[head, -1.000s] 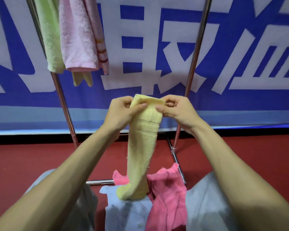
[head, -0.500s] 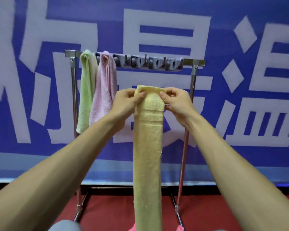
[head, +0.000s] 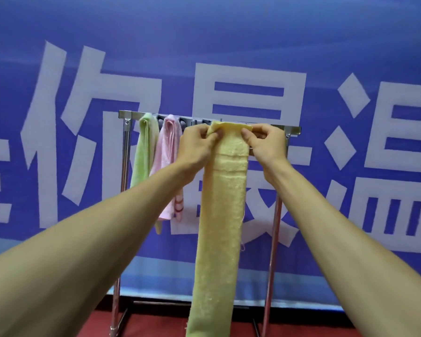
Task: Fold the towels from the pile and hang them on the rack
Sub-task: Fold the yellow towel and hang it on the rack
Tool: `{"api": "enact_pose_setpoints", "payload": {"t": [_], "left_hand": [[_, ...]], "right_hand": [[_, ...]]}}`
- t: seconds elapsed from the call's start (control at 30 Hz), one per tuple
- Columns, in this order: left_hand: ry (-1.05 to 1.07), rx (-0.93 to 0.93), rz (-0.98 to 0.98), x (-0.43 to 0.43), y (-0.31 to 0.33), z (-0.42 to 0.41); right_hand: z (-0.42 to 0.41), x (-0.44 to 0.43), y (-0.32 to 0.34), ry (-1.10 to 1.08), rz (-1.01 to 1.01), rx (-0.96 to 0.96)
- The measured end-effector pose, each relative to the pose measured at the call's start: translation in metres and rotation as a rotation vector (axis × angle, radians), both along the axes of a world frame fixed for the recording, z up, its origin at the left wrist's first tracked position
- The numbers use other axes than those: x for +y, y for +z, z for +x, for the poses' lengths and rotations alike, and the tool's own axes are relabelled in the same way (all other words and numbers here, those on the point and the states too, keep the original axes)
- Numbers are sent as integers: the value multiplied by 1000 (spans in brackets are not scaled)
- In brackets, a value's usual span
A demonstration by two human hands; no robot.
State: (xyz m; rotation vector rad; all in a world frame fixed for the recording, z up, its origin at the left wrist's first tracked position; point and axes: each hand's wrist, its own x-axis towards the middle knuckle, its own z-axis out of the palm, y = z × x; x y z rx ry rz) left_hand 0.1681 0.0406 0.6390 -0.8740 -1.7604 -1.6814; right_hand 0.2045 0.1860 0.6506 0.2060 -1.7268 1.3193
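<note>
1. Closest to me, two bare arms reach up and forward from the bottom corners. The left forearm (head: 83,239) and the right forearm (head: 338,227) draw together toward the middle.
2. Between them hangs a yellow towel (head: 219,227), folded into a long narrow strip. It drops straight down from the hands and runs off the bottom of the view, so its lower end is out of sight.
3. The left hand (head: 197,144) pinches the towel's top left corner, fingers curled round the cloth.
4. The right hand (head: 265,142) pinches the top right corner the same way, thumb on the front face. The top edge is pulled flat between the two hands.
5. That edge sits level with the top bar of the metal drying rack (head: 125,166). I cannot tell whether the cloth touches the bar.
6. Left of the hands, a green towel (head: 144,152) is draped over the bar. Just beside it hangs a pink towel (head: 167,156) with red stripes near its lower end.
7. Grey clips (head: 184,122) sit along the bar by the pink towel.
8. The rack's feet stand on a red floor (head: 156,324).
9. Behind it all, a blue banner (head: 229,45) with large white characters covers the wall.
</note>
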Motion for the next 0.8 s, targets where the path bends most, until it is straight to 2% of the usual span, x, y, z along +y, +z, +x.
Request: {"api": "enact_pose_setpoints", "payload": {"t": [0.2,0.4,0.63,0.8], "left_hand": [[-177,-192,-51,-3,-32,3],[-152,-226,10,-12,-59,0],[-139,-376,35,-6,-102,-14],[-114,-523,64,1,-150,-40]], "right_hand": [[-3,11,-33,81,-80,-99],[0,7,-72,440,-260,-205],[-7,16,-141,561,-55,-574],[-22,27,-207,640,-57,-737]]}}
